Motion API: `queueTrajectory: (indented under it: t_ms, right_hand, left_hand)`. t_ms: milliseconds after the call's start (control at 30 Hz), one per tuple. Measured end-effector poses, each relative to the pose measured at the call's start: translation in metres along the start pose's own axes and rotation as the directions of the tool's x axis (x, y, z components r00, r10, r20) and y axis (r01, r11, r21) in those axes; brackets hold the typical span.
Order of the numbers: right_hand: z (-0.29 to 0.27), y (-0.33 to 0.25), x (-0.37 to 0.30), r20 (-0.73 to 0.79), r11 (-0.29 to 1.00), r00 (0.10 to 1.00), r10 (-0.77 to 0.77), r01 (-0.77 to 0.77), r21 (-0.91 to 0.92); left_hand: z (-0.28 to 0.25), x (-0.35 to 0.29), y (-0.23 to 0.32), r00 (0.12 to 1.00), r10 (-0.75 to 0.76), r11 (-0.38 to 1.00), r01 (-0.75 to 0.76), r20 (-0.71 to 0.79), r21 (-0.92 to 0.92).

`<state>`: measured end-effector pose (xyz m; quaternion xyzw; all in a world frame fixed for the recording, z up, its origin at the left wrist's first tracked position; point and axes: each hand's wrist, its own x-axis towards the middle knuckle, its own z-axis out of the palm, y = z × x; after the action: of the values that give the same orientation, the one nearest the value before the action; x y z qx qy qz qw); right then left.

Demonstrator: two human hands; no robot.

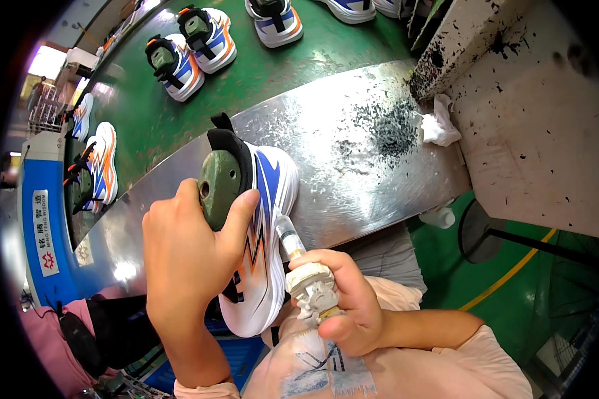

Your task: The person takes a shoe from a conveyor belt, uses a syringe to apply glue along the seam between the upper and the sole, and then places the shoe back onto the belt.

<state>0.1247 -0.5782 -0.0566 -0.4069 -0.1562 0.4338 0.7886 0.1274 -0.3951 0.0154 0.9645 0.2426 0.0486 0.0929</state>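
Observation:
My left hand point(192, 256) is closed around the heel end of a white, blue and orange sneaker point(270, 174), with the fingers and thumb against the dark green shoe last point(222, 181) inside it. The shoe is tilted over the metal plate's near edge, its white sole turned to the right. In my right hand point(354, 302) is a clear syringe point(289, 238), its lower part wrapped in a lumpy, crusted white covering. The syringe's narrow tip points at the line where the upper meets the sole and seems to touch it.
A shiny metal plate point(339, 183) with black smears lies in front of me. Beyond it, a green surface point(123, 156) carries several similar shoes point(209, 40). A crumpled white tissue point(439, 123) lies by a stained panel point(532, 113) at right. A blue machine point(43, 219) stands left.

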Motion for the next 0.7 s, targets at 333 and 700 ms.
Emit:
queueTrajectory:
  t_ms: [333, 700]
  right_hand:
    - [-0.034, -0.01, 0.031, -0.188, 0.844, 0.972, 0.138, -0.016, 0.536]
    - [0.046, -0.016, 0.157, 0.284, 0.705, 0.694, 0.661, -0.704, 0.08]
  left_hand:
    - [0.006, -0.023, -0.029, 0.988, 0.121, 0.96, -0.142, -0.099, -0.243]
    - [0.009, -0.089, -0.15, 0.758, 0.539, 0.802, -0.596, -0.368, -0.052]
